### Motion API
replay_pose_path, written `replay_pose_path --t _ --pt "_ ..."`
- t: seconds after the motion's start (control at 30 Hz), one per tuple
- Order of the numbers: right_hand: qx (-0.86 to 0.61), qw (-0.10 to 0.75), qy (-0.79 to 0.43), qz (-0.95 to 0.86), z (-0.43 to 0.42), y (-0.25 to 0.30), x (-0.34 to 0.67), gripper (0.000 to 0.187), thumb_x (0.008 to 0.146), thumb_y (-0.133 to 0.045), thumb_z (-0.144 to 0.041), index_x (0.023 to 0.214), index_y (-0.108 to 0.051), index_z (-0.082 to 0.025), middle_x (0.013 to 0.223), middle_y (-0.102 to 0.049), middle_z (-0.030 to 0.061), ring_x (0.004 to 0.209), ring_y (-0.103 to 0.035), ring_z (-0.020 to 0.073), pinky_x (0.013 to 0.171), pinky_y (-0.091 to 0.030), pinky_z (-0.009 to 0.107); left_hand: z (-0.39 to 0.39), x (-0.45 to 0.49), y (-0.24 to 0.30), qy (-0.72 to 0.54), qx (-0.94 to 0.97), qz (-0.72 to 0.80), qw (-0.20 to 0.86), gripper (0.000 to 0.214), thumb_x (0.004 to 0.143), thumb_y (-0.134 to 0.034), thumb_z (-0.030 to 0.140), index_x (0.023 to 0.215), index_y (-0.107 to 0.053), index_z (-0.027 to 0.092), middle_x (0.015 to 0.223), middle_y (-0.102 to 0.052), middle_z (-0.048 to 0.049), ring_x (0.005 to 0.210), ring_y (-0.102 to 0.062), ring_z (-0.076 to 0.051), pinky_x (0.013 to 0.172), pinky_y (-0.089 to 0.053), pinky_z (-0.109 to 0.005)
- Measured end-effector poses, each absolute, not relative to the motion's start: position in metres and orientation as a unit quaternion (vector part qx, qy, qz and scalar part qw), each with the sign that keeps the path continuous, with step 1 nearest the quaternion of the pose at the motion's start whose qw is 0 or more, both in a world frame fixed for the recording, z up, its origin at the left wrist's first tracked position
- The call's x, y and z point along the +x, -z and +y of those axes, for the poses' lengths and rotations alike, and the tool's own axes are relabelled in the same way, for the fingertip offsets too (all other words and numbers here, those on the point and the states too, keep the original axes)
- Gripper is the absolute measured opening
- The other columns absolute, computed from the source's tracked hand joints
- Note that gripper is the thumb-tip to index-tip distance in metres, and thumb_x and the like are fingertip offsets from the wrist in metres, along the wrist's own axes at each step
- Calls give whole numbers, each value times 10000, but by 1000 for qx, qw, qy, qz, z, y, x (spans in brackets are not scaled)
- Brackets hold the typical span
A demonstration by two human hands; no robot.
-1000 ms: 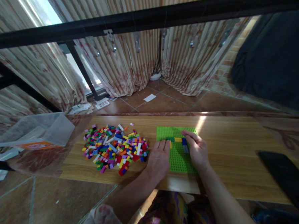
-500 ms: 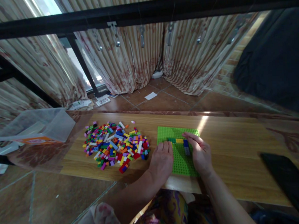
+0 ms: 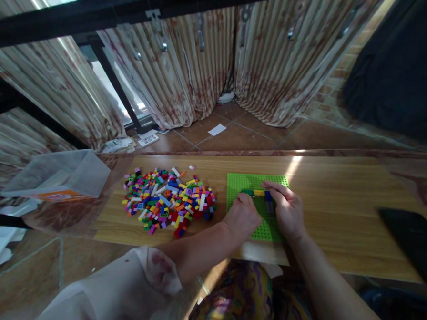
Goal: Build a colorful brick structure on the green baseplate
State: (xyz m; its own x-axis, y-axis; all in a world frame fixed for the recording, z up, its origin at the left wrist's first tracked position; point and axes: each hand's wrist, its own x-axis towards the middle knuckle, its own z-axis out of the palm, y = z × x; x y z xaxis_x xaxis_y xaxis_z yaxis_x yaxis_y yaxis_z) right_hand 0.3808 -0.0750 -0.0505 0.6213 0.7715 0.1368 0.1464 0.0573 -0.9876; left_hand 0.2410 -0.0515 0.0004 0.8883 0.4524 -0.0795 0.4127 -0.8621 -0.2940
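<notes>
I can't read the box label [image 3: 58,195]; left hand [image 3: 243,218] and right hand [image 3: 288,213], grips unclear, curl over opposite edges of the board [image 3: 246,181].

Green baseplate [image 3: 263,230] flat, studs up; multicoloured bricks [image 3: 259,193] atop.

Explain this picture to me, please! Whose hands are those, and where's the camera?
They belong to the person wearing the camera. It sits on their head, looking forward and down. There's no robot. On the wooden tabletop lies a pile of colourful toy bricks. To its right is a green baseplate with a few bricks on it. The bare left hand is near a green brick; the bare right hand is beside some blue bricks. I can't tell whether either holds one.
</notes>
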Motion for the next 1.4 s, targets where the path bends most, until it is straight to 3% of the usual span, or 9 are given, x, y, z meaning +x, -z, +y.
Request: replay_pose_path --t 0.3,0.5,0.77,0.9,1.0,1.2,1.3,1.4 --pt "-655 629 -213 -360 -74 44 376 338 756 -570 -400 957 -736 -184 1000 -738 83 968 -648 245 907 -474 421 -56 240 4 -7 -941 -330 74 270 880 -431 33 1016 -660 -13 930 -628 -212 903 -582 -264 642 -483 -328" --pt "-658 634 -171 -369 -81 25 385 360 738 -589 -413 966 -730 -172 1019 -731 97 977 -642 243 922 -456 439 -53 223 -8 51 -919 -388 41 366 890 -389 10 1227 -531 -1 971 -646 -188 931 -611 -246 708 -518 -332" --pt "-707 603 -120 -350 -111 37 378 372 807 -534 -386 1027 -712 -145 999 -724 122 928 -657 245 871 -476 443 -63 196 2 81 -918 -386 -26 462 826 -472 50 1287 -474 36 1096 -638 -151 1024 -587 -232 909 -463 -342" --pt "-719 577 -89 -377 -123 41 369 349 821 -525 -381 1015 -712 -159 1078 -696 127 1025 -618 255 943 -441 457 -69 198 15 88 -916 -387 -55 478 801 -488 59 1279 -475 45 1108 -625 -150 1047 -571 -239 936 -444 -355" --pt "-722 524 -66 -447 -133 35 367 292 821 -559 -387 990 -721 -213 1111 -680 94 1059 -576 249 975 -416 451 -69 198 19 98 -913 -390 -68 445 794 -484 57 1239 -502 62 1118 -617 -143 1064 -556 -246 944 -438 -358" --pt "-735 323 11 -596 -148 36 351 259 870 -547 -368 998 -721 -224 1083 -665 97 1027 -513 273 911 -424 445 -75 194 28 132 -914 -378 -64 356 830 -472 75 1176 -553 76 1178 -601 -136 1097 -536 -254 953 -445 -373" --pt "-735 303 18 -607 -145 36 348 263 894 -518 -362 967 -727 -221 1054 -666 94 1002 -506 268 893 -427 425 -79 193 34 154 -910 -380 -57 351 855 -467 84 1195 -551 77 1216 -583 -132 1108 -531 -243 966 -448 -362" --pt "-744 335 14 -577 -147 35 356 297 896 -509 -419 948 -729 -226 1009 -672 90 963 -521 258 872 -436 416 -82 193 39 180 -903 -386 -58 380 845 -479 66 1220 -538 86 1226 -579 -127 1110 -524 -232 986 -442 -361"
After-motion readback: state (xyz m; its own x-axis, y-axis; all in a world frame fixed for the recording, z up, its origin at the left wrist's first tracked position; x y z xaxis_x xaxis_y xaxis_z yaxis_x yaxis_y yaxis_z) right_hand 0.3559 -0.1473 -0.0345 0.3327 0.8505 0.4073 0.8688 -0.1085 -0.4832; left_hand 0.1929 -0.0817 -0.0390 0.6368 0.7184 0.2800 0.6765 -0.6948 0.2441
